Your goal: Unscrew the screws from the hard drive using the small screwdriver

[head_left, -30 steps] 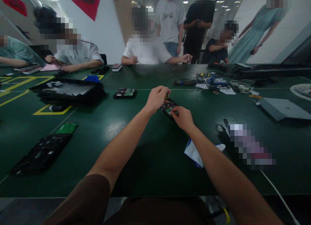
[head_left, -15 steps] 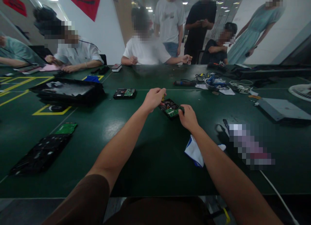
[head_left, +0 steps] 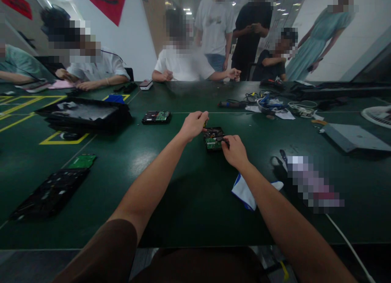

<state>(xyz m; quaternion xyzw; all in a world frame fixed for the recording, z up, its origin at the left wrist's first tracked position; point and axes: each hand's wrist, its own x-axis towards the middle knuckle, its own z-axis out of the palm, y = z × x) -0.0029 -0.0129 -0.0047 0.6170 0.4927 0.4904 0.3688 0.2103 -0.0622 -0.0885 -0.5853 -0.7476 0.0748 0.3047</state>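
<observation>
A black, boxy electronic device [head_left: 214,133] with a green circuit board [head_left: 212,144] lies on a dark green table [head_left: 183,193]. The left hand [head_left: 194,126] pinches a small yellowish object [head_left: 205,123]; the right hand [head_left: 235,149] touches the device's right edge, grip unclear.

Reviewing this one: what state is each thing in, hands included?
Left hand, fingers pinched at the central device's far left corner; anything held is mostly hidden
Right hand, fingertips at that device's right side
Central device, lying on the table, green board exposed
Second small device, flat, green board showing, untouched
Black tray, open-topped
White-and-blue cloth, crumpled
Cables, tangled
Grey box, lying flat
</observation>
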